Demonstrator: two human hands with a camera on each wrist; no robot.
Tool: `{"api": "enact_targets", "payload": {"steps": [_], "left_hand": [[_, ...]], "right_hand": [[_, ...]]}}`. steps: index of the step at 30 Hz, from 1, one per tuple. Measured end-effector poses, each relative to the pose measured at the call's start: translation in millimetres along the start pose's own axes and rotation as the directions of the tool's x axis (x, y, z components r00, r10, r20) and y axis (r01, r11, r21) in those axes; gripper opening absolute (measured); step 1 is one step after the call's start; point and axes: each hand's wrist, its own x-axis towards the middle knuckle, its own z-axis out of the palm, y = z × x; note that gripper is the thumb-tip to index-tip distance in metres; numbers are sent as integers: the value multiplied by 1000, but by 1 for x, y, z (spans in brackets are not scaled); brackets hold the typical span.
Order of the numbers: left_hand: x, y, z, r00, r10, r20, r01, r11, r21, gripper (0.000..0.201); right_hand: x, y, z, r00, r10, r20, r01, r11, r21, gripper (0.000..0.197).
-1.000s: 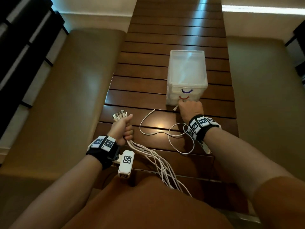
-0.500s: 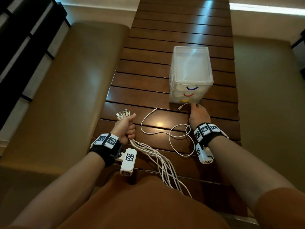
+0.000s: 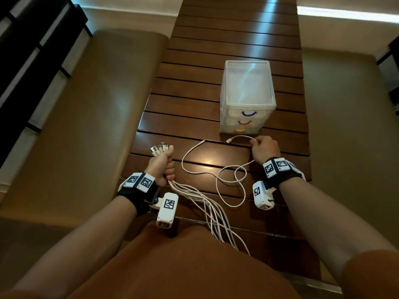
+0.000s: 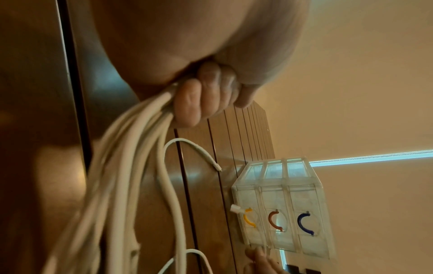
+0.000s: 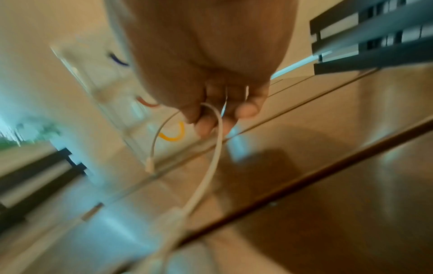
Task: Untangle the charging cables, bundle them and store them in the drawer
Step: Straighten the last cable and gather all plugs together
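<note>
While left hand (image 3: pixel 162 164) fists cable bunch (image 3: pixel 201 198) and right hand (image 3: pixel 264 147) pinches loose cable (image 3: pixel 201 172) before drawer box (image 3: pixel 248 98), we risk knotting its loops

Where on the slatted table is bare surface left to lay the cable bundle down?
Bare slats lie beyond and left of the drawer unit, across the table's far half. The near half is crowded: the loose cable loops between the left hand, gripping the cable bundle, and the right hand.
</note>
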Motion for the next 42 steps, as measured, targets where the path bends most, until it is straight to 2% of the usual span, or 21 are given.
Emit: {"api": "enact_targets", "payload": {"steps": [3,5,8,10,13,15,18,22,23,26,30,34,38,42], "left_hand": [[1,-2,7,999,24,-30,-24,1000,18,42],[0,-2,14,999,42,27,-43,999,33,36],[-7,0,28,979,62,195,-63,998,-3,27],[-14,2,37,953,67,295,-54,997,-52,28],[-21,3,50,916,75,393,-50,996,-74,37],[-25,3,56,890,92,446,-60,994,-86,42],[-33,2,67,864,112,491,-78,993,-91,43],[-41,-1,78,828,120,548,-105,993,-57,37],[-42,-1,81,834,117,540,-113,993,-40,34],[-47,-1,88,876,93,474,-115,993,17,40],[-52,3,94,891,95,444,-107,994,2,38],[-57,7,99,867,105,486,-124,992,7,26],[-67,9,104,829,69,554,-67,997,-25,48],[-74,16,104,806,69,587,-55,998,-42,55]], "right_hand": [[-18,-21,-2,981,-81,175,5,917,398,27],[-37,-37,-11,951,-164,261,-12,825,565,29],[-65,-51,-22,889,-317,331,-15,702,712,33],[-84,-55,-24,848,-414,330,35,666,745,29],[-110,-60,-25,778,-532,334,191,707,681,27],[-120,-62,-25,751,-554,359,277,758,591,24],[-128,-64,-24,733,-557,390,402,818,412,22],[-138,-61,-31,719,-534,444,472,845,252,19],[-141,-60,-33,716,-529,455,488,846,215,19],[-145,-52,-35,743,-487,460,476,867,148,16],[-142,-34,-34,789,-435,434,442,892,91,20],[-141,-25,-39,810,-440,387,414,897,154,21],[-141,-22,-42,828,-398,396,364,917,161,23],[-130,-6,-50,822,-281,495,312,950,21,33]]}}
